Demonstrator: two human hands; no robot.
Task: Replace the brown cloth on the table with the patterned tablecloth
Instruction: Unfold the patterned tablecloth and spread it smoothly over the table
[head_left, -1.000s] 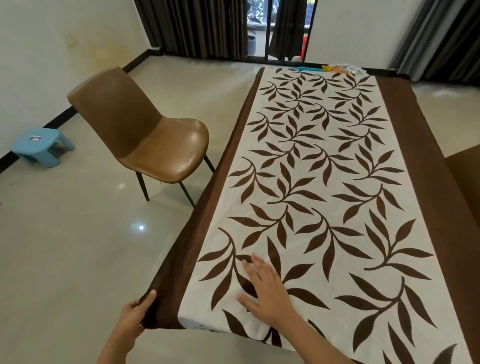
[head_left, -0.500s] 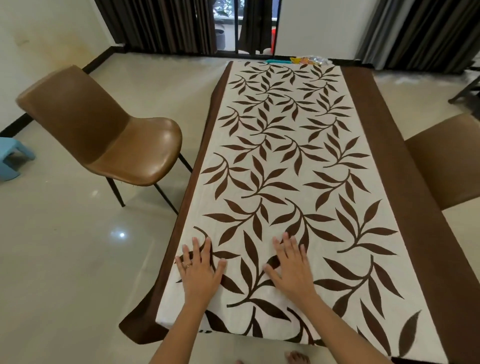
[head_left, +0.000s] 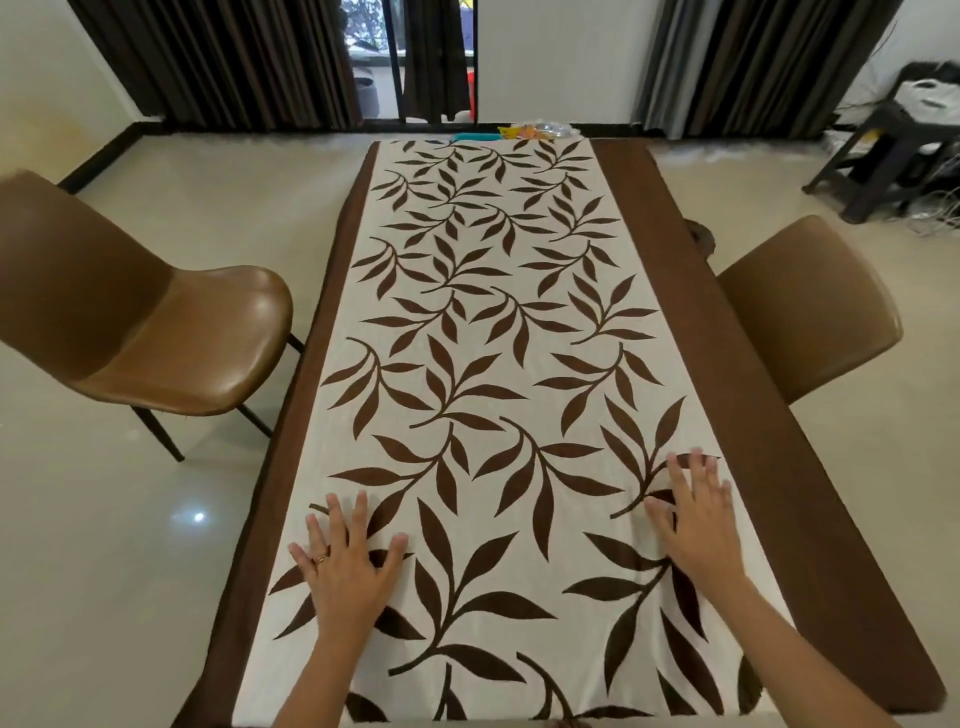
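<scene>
Both the left hand (head_left: 347, 569) and right hand (head_left: 698, 522) are pressing flat, fingers spread and gripping nothing, on the patterned tablecloth (head_left: 488, 332) that is covering the tabletop.

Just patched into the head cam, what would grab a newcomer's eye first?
The leaf-patterned tablecloth dominates, stretching lengthwise away from the camera, with brown bands along both long sides. At its near end the left hand and right hand press flat on it, fingers spread, well apart. A brown left chair and right chair flank it.

Patterned tablecloth (head_left: 483, 338) (flat) atop, seemingly, brown cloth (head_left: 652, 234)
</scene>
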